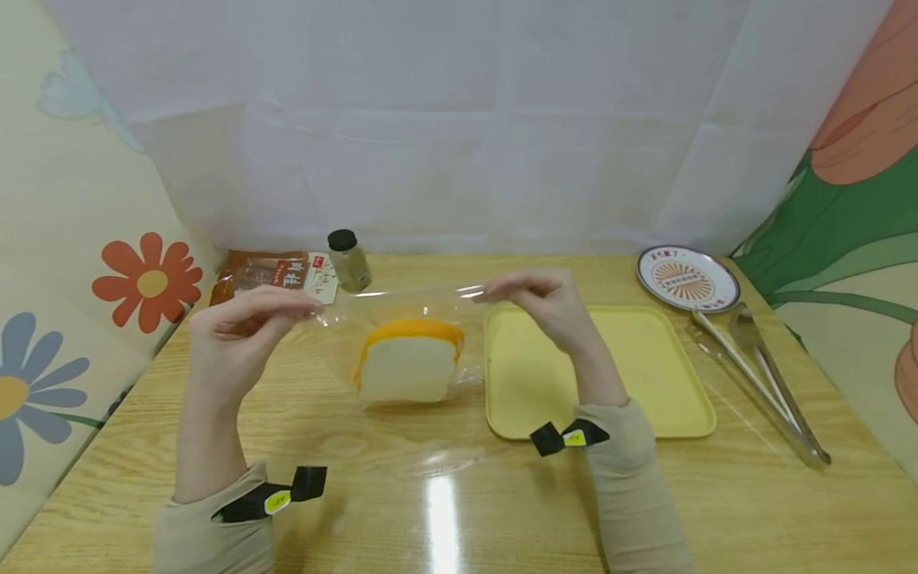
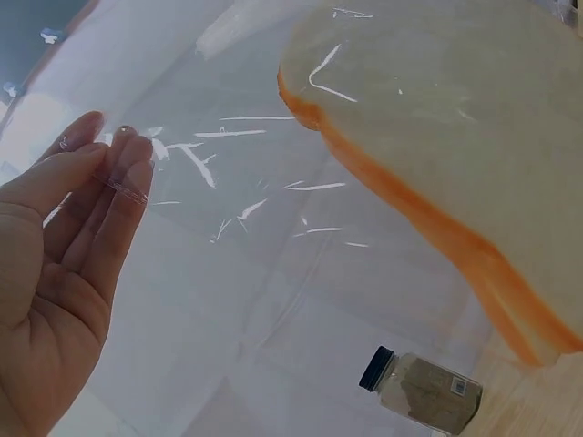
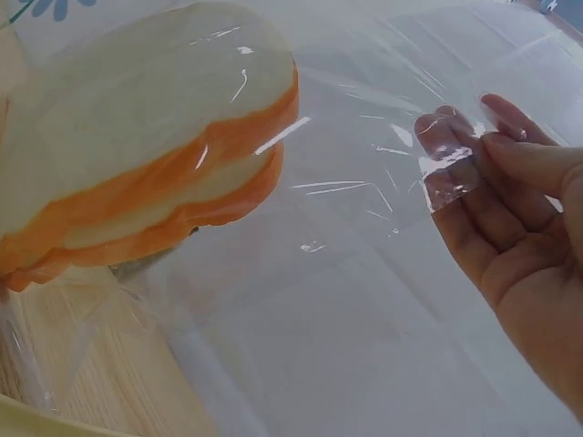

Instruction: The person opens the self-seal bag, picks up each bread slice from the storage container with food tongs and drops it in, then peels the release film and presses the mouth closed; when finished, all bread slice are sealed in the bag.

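Slices of bread with orange crust [image 1: 409, 367] show through clear plastic [image 1: 337, 335] stretched between the two hands. Two stacked slices [image 3: 182, 164] are visible in the right wrist view. Whether the plastic is a bag or a sheet I cannot tell for certain. My left hand [image 1: 240, 339] pinches its upper left corner between thumb and fingers. At the upper right corner, my right hand [image 1: 541, 303] pinches the plastic the same way, above the yellow tray [image 1: 610, 422]. The left wrist view shows the left hand's fingertips [image 2: 132, 168] on the plastic, apart from the bread.
A jar with a black lid [image 1: 349, 267] stands at the back left beside a brown packet [image 1: 265, 271]. On the right lie a round patterned plate [image 1: 687, 279] and metal tongs [image 1: 778, 383]. A white cloth [image 1: 459, 143] hangs behind the wooden table [image 1: 344, 518].
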`<action>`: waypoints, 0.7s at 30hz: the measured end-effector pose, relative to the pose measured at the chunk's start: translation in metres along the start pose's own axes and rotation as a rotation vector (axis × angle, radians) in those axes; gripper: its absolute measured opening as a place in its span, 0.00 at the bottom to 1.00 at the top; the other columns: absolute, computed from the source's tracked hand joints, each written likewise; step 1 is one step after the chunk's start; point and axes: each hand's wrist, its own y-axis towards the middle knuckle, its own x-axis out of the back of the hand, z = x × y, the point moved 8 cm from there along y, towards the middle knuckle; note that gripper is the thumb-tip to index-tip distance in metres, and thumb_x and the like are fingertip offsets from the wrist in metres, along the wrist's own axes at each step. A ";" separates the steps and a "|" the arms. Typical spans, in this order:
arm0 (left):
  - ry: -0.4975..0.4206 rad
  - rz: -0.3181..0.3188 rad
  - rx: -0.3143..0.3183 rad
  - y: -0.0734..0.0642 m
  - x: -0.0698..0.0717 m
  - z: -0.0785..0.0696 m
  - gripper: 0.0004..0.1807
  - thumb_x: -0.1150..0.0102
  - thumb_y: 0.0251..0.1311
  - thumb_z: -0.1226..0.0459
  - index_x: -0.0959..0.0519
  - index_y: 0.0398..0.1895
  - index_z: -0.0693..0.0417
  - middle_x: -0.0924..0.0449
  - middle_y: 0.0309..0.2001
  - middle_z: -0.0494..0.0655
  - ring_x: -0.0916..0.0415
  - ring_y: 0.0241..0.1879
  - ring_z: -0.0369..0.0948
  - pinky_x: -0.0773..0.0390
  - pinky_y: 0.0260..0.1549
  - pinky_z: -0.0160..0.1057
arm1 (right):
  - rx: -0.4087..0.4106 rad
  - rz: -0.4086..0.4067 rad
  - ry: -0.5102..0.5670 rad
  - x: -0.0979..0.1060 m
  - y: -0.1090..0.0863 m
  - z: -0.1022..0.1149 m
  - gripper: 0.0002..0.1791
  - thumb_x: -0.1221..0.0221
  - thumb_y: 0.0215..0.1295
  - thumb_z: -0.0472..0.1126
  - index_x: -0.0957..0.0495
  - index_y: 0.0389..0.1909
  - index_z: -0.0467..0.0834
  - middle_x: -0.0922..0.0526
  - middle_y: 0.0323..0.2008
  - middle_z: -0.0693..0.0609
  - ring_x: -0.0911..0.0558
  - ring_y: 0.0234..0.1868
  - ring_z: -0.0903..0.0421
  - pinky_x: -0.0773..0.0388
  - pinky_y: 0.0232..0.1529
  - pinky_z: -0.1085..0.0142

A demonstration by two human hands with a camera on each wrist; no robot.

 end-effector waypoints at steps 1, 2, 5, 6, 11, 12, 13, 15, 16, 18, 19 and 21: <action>-0.008 0.004 -0.003 0.000 0.000 0.000 0.10 0.51 0.50 0.89 0.20 0.31 0.80 0.14 0.36 0.52 0.18 0.35 0.40 0.21 0.32 0.26 | -0.008 -0.006 -0.004 0.001 0.000 0.000 0.24 0.50 0.63 0.24 0.16 0.32 0.57 0.14 0.36 0.63 0.15 0.41 0.63 0.20 0.52 0.65; -0.015 0.007 -0.008 0.000 -0.001 0.000 0.11 0.52 0.50 0.90 0.20 0.31 0.80 0.14 0.36 0.52 0.18 0.34 0.40 0.22 0.30 0.26 | -0.012 -0.004 -0.001 0.000 0.000 0.000 0.24 0.50 0.62 0.24 0.16 0.31 0.57 0.14 0.36 0.63 0.15 0.41 0.62 0.20 0.52 0.65; -0.018 0.016 -0.014 0.000 -0.002 -0.001 0.13 0.55 0.49 0.89 0.20 0.30 0.79 0.14 0.36 0.53 0.18 0.34 0.40 0.31 0.19 0.24 | -0.003 0.021 0.030 -0.001 0.000 0.001 0.22 0.52 0.62 0.24 0.17 0.29 0.54 0.14 0.37 0.61 0.15 0.41 0.61 0.21 0.54 0.63; -0.017 0.018 -0.013 0.000 -0.002 -0.001 0.13 0.55 0.49 0.89 0.20 0.30 0.79 0.14 0.36 0.52 0.19 0.34 0.40 0.36 0.16 0.25 | 0.004 0.024 0.030 -0.002 0.000 0.001 0.22 0.52 0.61 0.23 0.18 0.29 0.53 0.14 0.37 0.61 0.15 0.41 0.61 0.21 0.54 0.63; -0.005 0.017 -0.004 0.000 -0.003 -0.003 0.13 0.53 0.48 0.88 0.19 0.30 0.77 0.14 0.36 0.51 0.18 0.34 0.39 0.40 0.13 0.26 | 0.065 0.018 0.036 -0.002 -0.001 0.006 0.22 0.54 0.60 0.24 0.18 0.30 0.52 0.14 0.36 0.60 0.16 0.40 0.61 0.20 0.50 0.66; -0.008 0.016 -0.004 0.000 -0.003 -0.003 0.13 0.53 0.48 0.88 0.19 0.30 0.77 0.14 0.36 0.51 0.19 0.33 0.38 0.39 0.14 0.25 | 0.082 0.015 0.036 -0.002 -0.001 0.007 0.22 0.54 0.59 0.24 0.18 0.31 0.52 0.14 0.35 0.60 0.16 0.40 0.61 0.19 0.49 0.66; -0.011 0.014 -0.007 0.000 -0.003 -0.004 0.12 0.53 0.49 0.88 0.19 0.31 0.77 0.14 0.36 0.51 0.19 0.32 0.38 0.39 0.14 0.24 | 0.099 0.018 0.040 -0.002 -0.001 0.008 0.22 0.55 0.59 0.25 0.17 0.32 0.51 0.14 0.35 0.60 0.15 0.40 0.60 0.19 0.49 0.66; -0.023 0.009 -0.011 0.000 -0.004 -0.006 0.12 0.53 0.51 0.86 0.19 0.32 0.78 0.14 0.37 0.51 0.19 0.33 0.38 0.31 0.19 0.23 | 0.129 0.021 0.039 -0.002 -0.002 0.011 0.22 0.56 0.59 0.26 0.17 0.33 0.51 0.14 0.35 0.59 0.15 0.39 0.59 0.19 0.49 0.64; -0.018 0.004 -0.012 0.000 -0.003 -0.006 0.11 0.53 0.52 0.85 0.20 0.32 0.78 0.14 0.37 0.51 0.19 0.33 0.38 0.29 0.21 0.23 | 0.141 0.017 0.033 -0.001 -0.002 0.012 0.21 0.56 0.60 0.28 0.16 0.33 0.50 0.13 0.35 0.58 0.15 0.39 0.59 0.19 0.49 0.64; 0.001 -0.009 -0.016 0.001 -0.003 -0.008 0.10 0.53 0.54 0.84 0.20 0.32 0.78 0.14 0.36 0.51 0.19 0.32 0.38 0.26 0.25 0.22 | 0.148 0.003 0.019 -0.001 -0.002 0.014 0.17 0.54 0.62 0.30 0.16 0.32 0.46 0.13 0.34 0.57 0.15 0.38 0.59 0.19 0.47 0.64; 0.011 -0.014 -0.018 0.001 -0.003 -0.009 0.09 0.52 0.54 0.83 0.20 0.32 0.78 0.14 0.36 0.51 0.20 0.32 0.37 0.26 0.25 0.22 | 0.146 -0.006 0.006 0.000 -0.001 0.015 0.15 0.52 0.64 0.31 0.16 0.31 0.41 0.13 0.34 0.58 0.15 0.37 0.59 0.18 0.46 0.65; 0.046 -0.028 -0.024 0.002 -0.003 -0.009 0.08 0.49 0.55 0.82 0.19 0.31 0.78 0.14 0.34 0.50 0.23 0.26 0.34 0.30 0.21 0.21 | 0.129 -0.036 -0.038 0.000 -0.001 0.016 0.10 0.47 0.64 0.32 0.17 0.30 0.33 0.13 0.32 0.58 0.15 0.35 0.60 0.17 0.42 0.66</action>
